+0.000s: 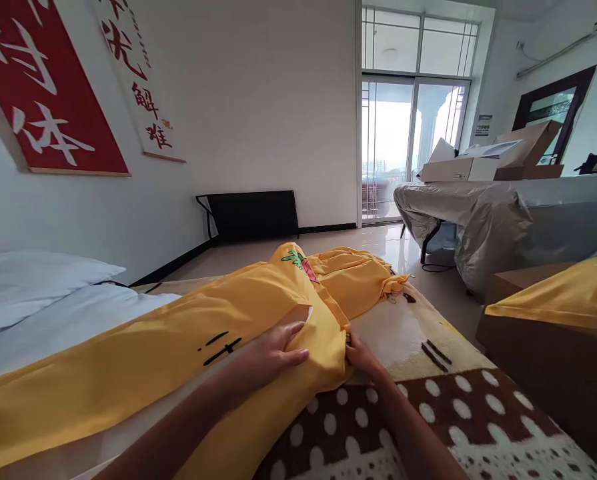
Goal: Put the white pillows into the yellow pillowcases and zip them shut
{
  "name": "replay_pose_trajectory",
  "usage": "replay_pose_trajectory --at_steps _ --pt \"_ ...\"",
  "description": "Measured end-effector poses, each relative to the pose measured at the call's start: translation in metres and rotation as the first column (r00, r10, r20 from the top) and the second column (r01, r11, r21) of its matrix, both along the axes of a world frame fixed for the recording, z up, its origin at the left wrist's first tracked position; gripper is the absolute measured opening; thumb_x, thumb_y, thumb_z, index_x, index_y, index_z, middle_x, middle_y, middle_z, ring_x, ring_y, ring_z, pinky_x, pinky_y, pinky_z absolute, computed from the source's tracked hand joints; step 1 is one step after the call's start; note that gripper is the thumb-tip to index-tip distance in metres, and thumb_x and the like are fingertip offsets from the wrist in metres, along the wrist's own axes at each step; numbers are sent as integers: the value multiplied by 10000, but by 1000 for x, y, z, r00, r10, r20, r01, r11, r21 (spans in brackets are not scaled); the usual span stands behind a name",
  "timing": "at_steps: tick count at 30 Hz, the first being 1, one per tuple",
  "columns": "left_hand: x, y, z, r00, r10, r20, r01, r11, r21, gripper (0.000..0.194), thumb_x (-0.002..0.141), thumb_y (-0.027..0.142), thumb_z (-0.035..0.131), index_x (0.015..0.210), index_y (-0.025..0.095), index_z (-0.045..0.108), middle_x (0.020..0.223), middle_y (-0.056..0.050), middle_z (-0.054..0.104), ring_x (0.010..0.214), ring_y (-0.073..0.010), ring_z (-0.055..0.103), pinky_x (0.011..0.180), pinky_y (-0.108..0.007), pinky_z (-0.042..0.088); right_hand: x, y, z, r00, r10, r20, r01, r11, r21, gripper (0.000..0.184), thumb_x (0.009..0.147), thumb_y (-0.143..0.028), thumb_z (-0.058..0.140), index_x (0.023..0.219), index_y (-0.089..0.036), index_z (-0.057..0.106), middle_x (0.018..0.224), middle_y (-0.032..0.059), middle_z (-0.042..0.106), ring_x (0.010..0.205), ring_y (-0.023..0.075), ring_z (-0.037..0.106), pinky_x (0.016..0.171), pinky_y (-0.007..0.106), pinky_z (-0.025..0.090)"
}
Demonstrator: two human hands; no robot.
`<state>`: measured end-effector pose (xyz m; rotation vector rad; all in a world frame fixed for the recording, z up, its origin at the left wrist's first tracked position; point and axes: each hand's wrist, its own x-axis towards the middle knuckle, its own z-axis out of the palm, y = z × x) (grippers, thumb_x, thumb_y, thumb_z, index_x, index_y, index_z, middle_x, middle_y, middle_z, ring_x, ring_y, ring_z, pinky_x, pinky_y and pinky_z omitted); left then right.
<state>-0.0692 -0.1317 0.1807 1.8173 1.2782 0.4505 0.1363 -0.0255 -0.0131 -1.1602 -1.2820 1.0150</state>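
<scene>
High up and left of the fingers [294,358] of the left hand [273,353], a red banner [85,117] bears a white 体, with another character above it that is unclear. Nearer them, still up and left, a white scroll [151,70] shows 解 and 难 in red; its upper and smaller characters are unclear. Far up and right of the fingers, a small wall sign [483,125] is too small to read.

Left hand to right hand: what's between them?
Between the left hand and right hand, a stretch of yellow fabric. Head view shows it.
</scene>
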Motion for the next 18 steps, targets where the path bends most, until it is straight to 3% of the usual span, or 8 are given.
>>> replay_pose_trajectory --at_steps 2,4,5,7,9,11,14,18 --pt "-22 -3 14 989 2 -149 -1 1000 7 527 750 473 566 1206 210 594 1159 -40 667 1071 -264 598 858 -276 480 -5 0 2 999 31 -41 -32 999 -12 308 642 -449 625 744 -158 640 729 44 663 732 200 589 658 287 446" --pt "-47 0 20 923 185 -336 -145 979 142 421 777 444 515 1060 174 671 1063 -79 696 996 -289 618 814 -304 475 -8 -2 9 995 47 -86 -48 999 -11 417 667 -536 594 761 -133 640 719 54 655 690 188 588 617 276 448" --pt "-59 5 21 857 330 -395 -234 934 271 399 797 413 479 1030 160 681 1062 -101 692 990 -301 612 807 -323 465 -9 -5 15 993 57 -104 -58 998 -4 464 672 -568 589 798 -125 646 744 56 660 699 186 593 618 272 455" --pt "-76 15 25 688 622 -374 -380 747 545 409 829 379 411 1057 155 666 1084 -128 675 993 -324 592 785 -358 445 -9 -12 30 984 87 -155 -85 996 21 521 676 -597 607 887 -124 659 828 59 677 763 192 607 657 271 473" --pt "-82 27 37 590 762 -266 -420 571 705 437 864 398 343 1108 183 636 1066 -123 671 953 -330 590 737 -372 434 -6 -23 51 966 107 -236 -96 994 59 537 672 -591 645 956 -135 662 909 61 685 835 205 610 703 279 487" --pt "-75 38 59 580 801 -148 -381 427 820 437 879 395 310 1079 190 640 1015 -115 667 909 -313 591 722 -367 431 2 -36 75 938 113 -328 -84 991 102 539 662 -565 686 1003 -148 656 960 64 684 875 217 609 731 292 494" --pt "-47 47 106 618 786 18 -299 213 930 380 853 329 370 1051 170 654 1009 -115 635 963 -273 562 826 -360 425 19 -54 105 911 154 -383 -79 976 204 525 652 -499 730 1041 -157 640 959 64 682 867 216 609 730 302 499" --pt "1 51 164 721 688 81 -235 133 963 352 856 332 409 1030 159 661 971 -98 603 1011 -246 531 915 -383 392 44 -72 116 894 175 -412 -43 950 311 499 630 -469 749 1011 -167 631 863 38 664 780 190 597 670 288 493"
